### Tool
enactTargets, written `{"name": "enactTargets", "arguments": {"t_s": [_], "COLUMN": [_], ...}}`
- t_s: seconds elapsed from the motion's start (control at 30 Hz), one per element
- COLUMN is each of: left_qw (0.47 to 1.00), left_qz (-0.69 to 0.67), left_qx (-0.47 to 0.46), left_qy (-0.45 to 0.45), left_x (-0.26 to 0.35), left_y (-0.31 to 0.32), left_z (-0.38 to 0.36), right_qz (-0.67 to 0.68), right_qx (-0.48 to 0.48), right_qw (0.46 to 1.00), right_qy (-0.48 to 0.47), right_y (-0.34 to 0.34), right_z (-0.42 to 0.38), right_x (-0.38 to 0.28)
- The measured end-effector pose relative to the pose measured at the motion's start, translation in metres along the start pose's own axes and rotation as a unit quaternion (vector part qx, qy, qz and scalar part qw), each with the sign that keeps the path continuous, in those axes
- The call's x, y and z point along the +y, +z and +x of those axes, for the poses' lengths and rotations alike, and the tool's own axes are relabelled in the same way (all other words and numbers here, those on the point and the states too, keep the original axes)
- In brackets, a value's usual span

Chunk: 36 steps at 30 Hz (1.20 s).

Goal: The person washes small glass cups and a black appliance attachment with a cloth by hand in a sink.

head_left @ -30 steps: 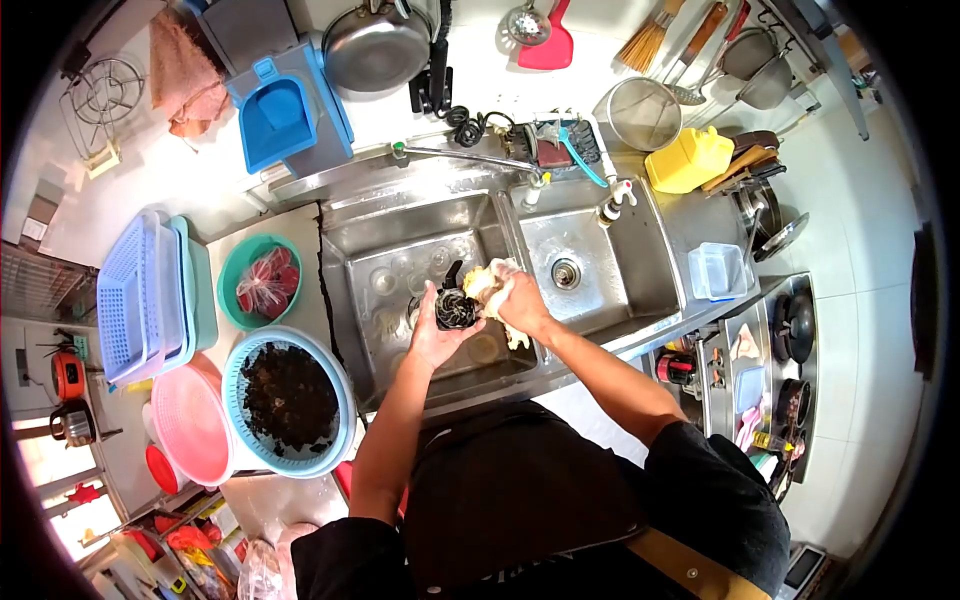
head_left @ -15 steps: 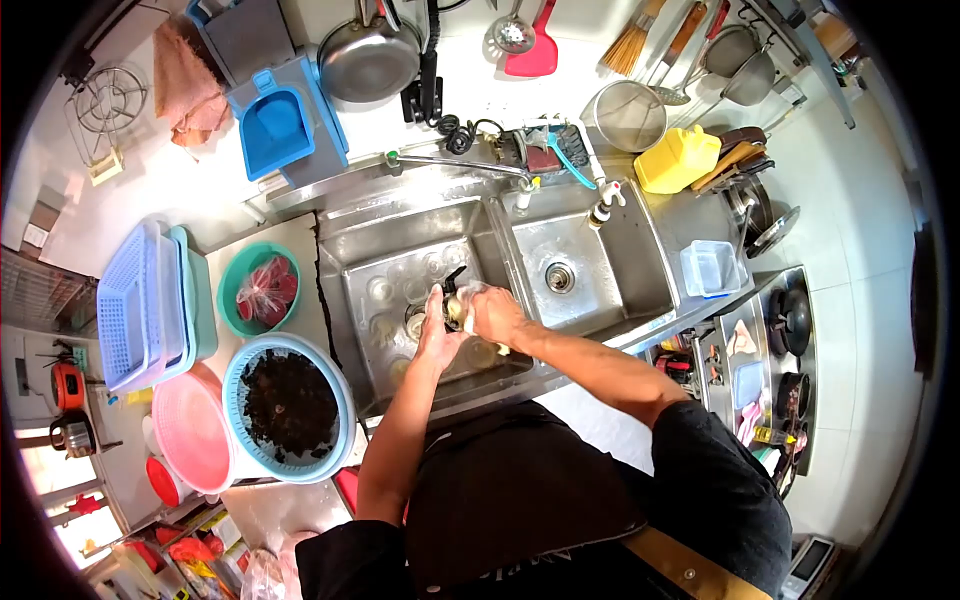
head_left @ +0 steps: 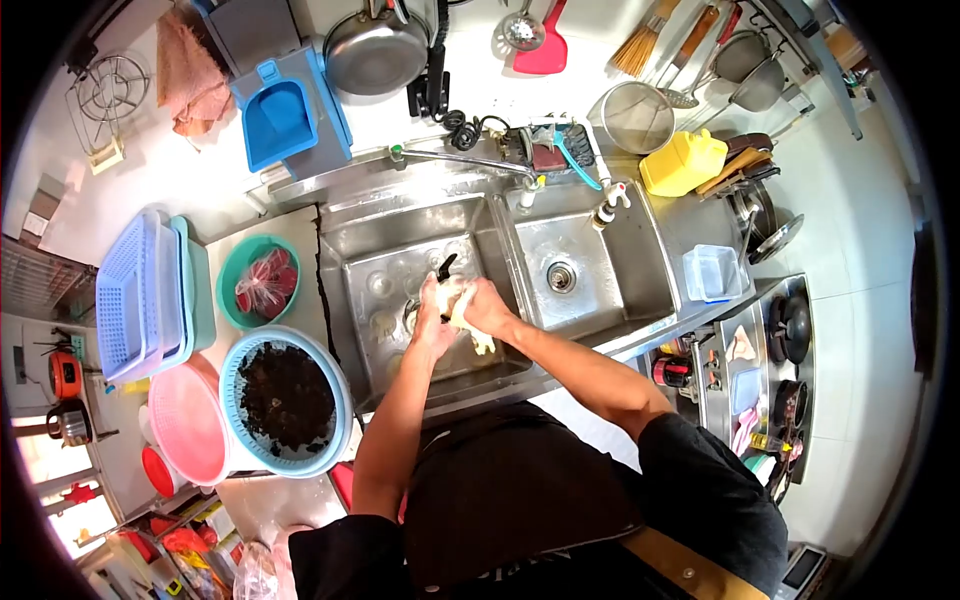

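Over the left sink basin (head_left: 470, 215), my left hand (head_left: 432, 318) and my right hand (head_left: 486, 306) are close together. My left hand is closed around an item with a black handle (head_left: 447, 266), which sticks up past the fingers. A curved, shiny rim shows beside that hand; the rest of the item is covered. A pale yellowish cloth (head_left: 483, 343) is bunched in my right hand, pressed against the item, with a loose end hanging below. Several round, clear, glass-like pieces (head_left: 380, 285) lie on the basin floor.
A faucet (head_left: 470, 160) reaches over the sink from behind. The right basin (head_left: 590, 270) has a drain. To the left stand a blue basket (head_left: 232, 400) of dark, wet-looking food, a green bowl (head_left: 225, 285) with a bagged red item, and a pink basin (head_left: 190, 420).
Both hands stay over the left basin. The right hand has shifted slightly against the left, and the black handle has tilted and moved a little left. The cloth's loose end hangs further out.
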<state>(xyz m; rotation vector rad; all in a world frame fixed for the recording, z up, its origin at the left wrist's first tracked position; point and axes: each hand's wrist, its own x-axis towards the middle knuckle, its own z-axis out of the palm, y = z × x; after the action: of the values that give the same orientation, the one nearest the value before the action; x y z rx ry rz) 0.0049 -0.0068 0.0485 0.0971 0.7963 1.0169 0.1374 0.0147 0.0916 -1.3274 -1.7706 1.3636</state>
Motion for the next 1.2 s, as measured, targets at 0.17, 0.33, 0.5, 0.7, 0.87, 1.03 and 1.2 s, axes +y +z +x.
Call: {"name": "enactTargets", "arguments": {"t_s": [0.17, 0.33, 0.5, 0.7, 0.87, 1.03, 1.2], "left_qw": [1.000, 0.997, 0.997, 0.983, 0.998, 0.995, 0.982], "left_qz": [-0.014, -0.052, 0.057, 0.147, 0.039, -0.023, 0.108], "left_qx": [0.008, -0.064, -0.023, 0.056, 0.011, 0.026, 0.152], "left_qy": [-0.014, -0.014, 0.049, 0.097, -0.039, -0.095, 0.012], "left_x": [-0.008, 0.004, -0.012, -0.029, -0.036, -0.044, -0.039], "left_y": [-0.006, -0.006, -0.030, -0.014, -0.018, -0.033, -0.037], "left_z": [0.005, -0.011, 0.011, 0.019, 0.012, 0.021, 0.018], "right_qz": [-0.285, -0.055, 0.061, 0.140, 0.388, 0.291, -0.189], "right_qx": [-0.119, 0.099, 0.157, 0.171, 0.173, 0.228, 0.157], "right_qw": [0.948, 0.992, 0.984, 0.974, 0.902, 0.926, 0.967], "right_qy": [-0.080, 0.059, 0.065, 0.043, 0.077, 0.071, -0.066], "right_y": [-0.027, -0.046, -0.035, 0.008, 0.003, 0.007, -0.085], "right_z": [0.006, -0.003, -0.021, -0.027, -0.006, -0.002, 0.044], "right_x": [0.017, 0.017, 0.068, 0.059, 0.026, 0.041, 0.045]}}
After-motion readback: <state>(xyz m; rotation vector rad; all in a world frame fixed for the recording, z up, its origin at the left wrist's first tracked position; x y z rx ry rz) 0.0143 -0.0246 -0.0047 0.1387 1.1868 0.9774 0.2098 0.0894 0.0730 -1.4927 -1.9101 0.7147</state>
